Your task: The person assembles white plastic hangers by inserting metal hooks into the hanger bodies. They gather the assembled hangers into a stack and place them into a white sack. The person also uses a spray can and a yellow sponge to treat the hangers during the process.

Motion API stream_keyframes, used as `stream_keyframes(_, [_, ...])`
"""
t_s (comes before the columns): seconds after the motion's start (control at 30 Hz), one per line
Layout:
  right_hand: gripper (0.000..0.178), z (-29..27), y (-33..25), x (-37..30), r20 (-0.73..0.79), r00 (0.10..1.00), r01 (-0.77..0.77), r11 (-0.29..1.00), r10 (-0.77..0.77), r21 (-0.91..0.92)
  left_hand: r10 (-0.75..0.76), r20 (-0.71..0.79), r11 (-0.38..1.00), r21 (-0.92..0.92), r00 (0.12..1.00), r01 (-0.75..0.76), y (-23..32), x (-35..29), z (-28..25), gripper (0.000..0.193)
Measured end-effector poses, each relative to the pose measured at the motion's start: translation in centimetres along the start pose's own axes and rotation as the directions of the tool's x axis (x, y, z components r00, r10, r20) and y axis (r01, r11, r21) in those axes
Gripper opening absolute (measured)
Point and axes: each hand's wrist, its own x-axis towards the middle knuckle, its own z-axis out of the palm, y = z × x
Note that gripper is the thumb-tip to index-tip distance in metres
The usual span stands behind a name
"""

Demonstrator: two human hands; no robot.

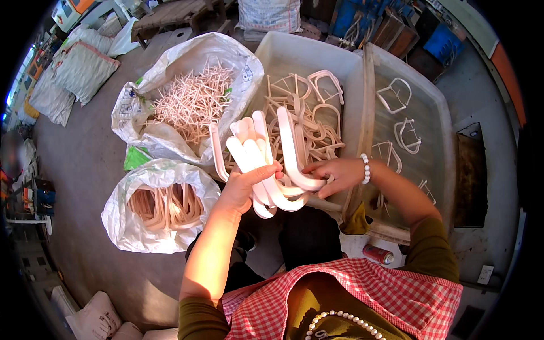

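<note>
My left hand (pixel 242 190) is closed around a bundle of pale pink, U-shaped plastic handles (pixel 248 153), held up in front of my knees. My right hand (pixel 339 174), with a white bead bracelet at the wrist, has its fingers on the bent lower end of another curved handle (pixel 292 150) at the bundle's right side. More handles (pixel 309 122) lie tangled behind the bundle in a large pale tub (pixel 352 76). Still joined to thin frames, several similar pieces (pixel 395 96) lie in a second tub (pixel 436 105) to the right.
At the far left of the tubs, a white sack (pixel 248 63) holds thin pink plastic sprue sticks (pixel 192 102). Nearer stands a smaller sack (pixel 127 235) with stacked curved handles (pixel 167 207). A red spray can (pixel 378 254) lies by my right leg, near a dark yellow cloth (pixel 356 222).
</note>
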Motion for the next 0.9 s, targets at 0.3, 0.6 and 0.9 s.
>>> stream_keyframes(0.3, [0.036,2.1,0.3,-1.0,-0.229,0.967,0.040,0.958,-0.108,-0.284,0.015,0.017,0.994,-0.112,1.000,-0.013,-0.4,0.1,-0.2,0.044])
stream_keyframes(0.6, [0.029,0.6,-0.5,-1.2,-0.190,0.962,0.125,0.935,-0.196,-0.333,-0.047,0.318,0.971,-0.206,0.947,0.117,-1.4,0.6,-1.4,0.063])
stream_keyframes(0.9, [0.040,-1.2,-1.9,-1.0,-0.031,0.997,0.041,0.861,-0.066,-0.506,-0.036,0.276,0.972,-0.212,0.961,0.097,-2.1,1.0,1.5,0.041])
